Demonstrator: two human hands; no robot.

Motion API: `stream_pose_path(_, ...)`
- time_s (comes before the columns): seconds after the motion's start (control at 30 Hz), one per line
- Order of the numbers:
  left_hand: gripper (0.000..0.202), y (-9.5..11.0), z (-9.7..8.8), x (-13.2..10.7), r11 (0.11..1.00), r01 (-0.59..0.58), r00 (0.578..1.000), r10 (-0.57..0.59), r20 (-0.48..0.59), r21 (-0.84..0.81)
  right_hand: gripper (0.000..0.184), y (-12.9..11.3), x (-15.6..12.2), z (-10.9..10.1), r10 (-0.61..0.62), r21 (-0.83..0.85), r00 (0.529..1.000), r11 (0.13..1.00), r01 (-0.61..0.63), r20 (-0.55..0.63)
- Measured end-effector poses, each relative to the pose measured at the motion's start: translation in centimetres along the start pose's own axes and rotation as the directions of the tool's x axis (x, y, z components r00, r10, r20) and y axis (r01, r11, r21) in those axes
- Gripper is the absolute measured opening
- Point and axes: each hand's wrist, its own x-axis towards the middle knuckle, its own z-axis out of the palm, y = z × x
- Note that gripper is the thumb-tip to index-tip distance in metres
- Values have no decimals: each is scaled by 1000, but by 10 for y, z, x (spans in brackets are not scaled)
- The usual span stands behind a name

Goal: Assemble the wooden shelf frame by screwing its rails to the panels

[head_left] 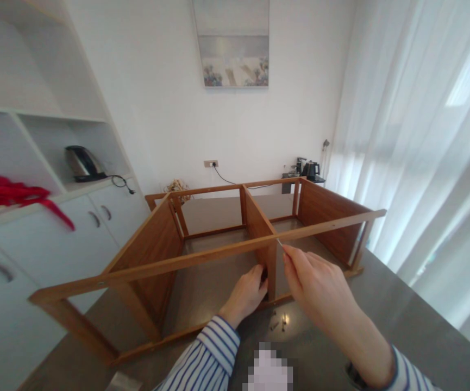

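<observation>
A brown wooden shelf frame (202, 255) lies on its side on a grey table (401, 320), with a middle divider panel (259, 225). My left hand (246, 293) grips the lower front edge of the divider, fingers curled round it. My right hand (316, 282) is raised at the front rail and pinches a thin metal tool (279, 243), whose tip touches the rail where it meets the divider. Both sleeves are blue and white striped. A few loose screws (279, 323) lie on the table just below my hands.
White cabinets and open shelves stand at the left, with a kettle (82, 162) and a red cloth (10, 194). A second kettle set (310, 169) sits at the far wall. Sheer curtains (422, 136) hang along the right. A picture hangs on the back wall.
</observation>
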Motion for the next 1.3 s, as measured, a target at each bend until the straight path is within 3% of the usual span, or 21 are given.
stream_pose_path(0.4,18,-7,8,-2,996,12,999,-15,-36,-85,20,-4,2,4,18,68,999,998,-16,-32)
stream_pose_path(0.7,18,-6,8,-2,996,33,999,-36,-38,-79,20,-7,2,11,83,164,989,984,-63,-119)
stream_pose_path(0.83,20,-6,8,-3,996,34,999,-37,-35,-86,19,-3,5,3,35,61,999,998,-33,-31)
stream_pose_path(1.03,20,-6,8,-3,993,54,998,-56,-15,-110,18,6,13,-11,-152,-177,985,971,164,76)
stream_pose_path(1.17,22,-5,8,-3,992,57,998,-60,-24,-112,27,5,18,-15,-204,-133,967,965,224,154)
stream_pose_path(1.3,22,-5,8,-3,992,56,998,-60,-27,-115,34,4,19,-11,-135,5,975,991,137,178)
